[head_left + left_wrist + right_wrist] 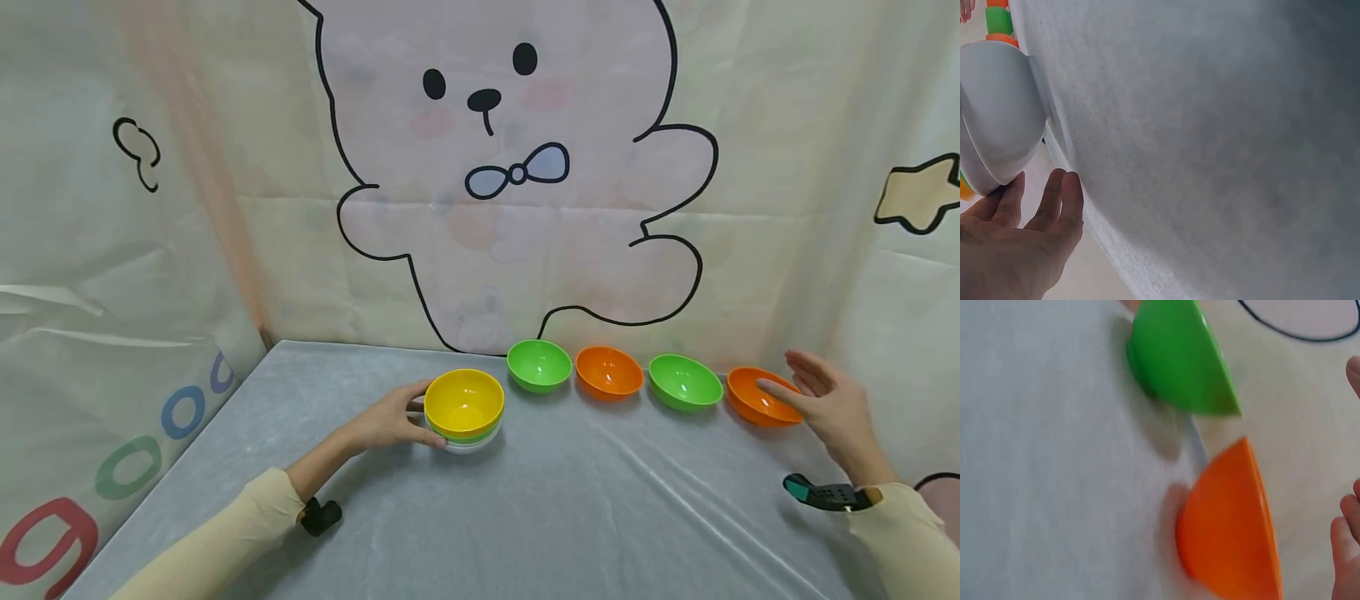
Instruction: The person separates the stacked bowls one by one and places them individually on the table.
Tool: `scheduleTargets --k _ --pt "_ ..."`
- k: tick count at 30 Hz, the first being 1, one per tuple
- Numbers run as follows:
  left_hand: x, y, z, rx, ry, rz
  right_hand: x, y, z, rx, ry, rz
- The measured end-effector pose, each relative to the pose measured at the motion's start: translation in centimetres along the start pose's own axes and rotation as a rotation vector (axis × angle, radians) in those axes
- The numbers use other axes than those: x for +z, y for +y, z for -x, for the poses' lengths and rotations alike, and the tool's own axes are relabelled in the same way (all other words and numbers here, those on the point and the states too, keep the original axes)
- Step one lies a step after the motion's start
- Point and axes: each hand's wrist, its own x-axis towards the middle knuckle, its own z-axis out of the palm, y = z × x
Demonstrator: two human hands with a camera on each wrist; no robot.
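We look down at a grey table [570, 517] with a person's two hands over it. The left hand [388, 421] holds a stack of bowls [465, 404], yellow above green above white; the stack sits at that hand's three o'clock, thumb in front, fingers behind. From the stack, a row runs between two and three o'clock: near green bowl [538, 367], inner orange bowl [609, 372], far green bowl [685, 382], outer orange bowl [759, 407]. The right hand [836, 408] is much the nearer to the outer orange bowl, which lies at its nine o'clock, round, with no long axis to line up. We find that hand's grip wide and holding nothing; its thumb overlaps the rim, though we cannot tell whether they touch.
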Motion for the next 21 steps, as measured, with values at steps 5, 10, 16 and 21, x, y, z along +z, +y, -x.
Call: scheduleTargets --k 5,10,16,21 --pt "-0.1 -0.2 0.0 -0.001 -0.005 0.009 1.6 -1.5 -0.7 -0.049 -0.003 -0.083" --pt "0.0 -0.2 -0.2 -0.005 -0.002 0.016 3.4 -3.6 -1.0 -0.066 -0.033 -0.137" --pt "0.0 0.1 -0.2 -0.007 0.000 0.021 6.0 -5.4 -1.4 -0.120 -0.113 -0.330" --pt "0.0 -0.1 -0.2 -0.009 -0.001 0.013 8.2 -6.3 -1.6 -0.162 -0.194 -0.370"
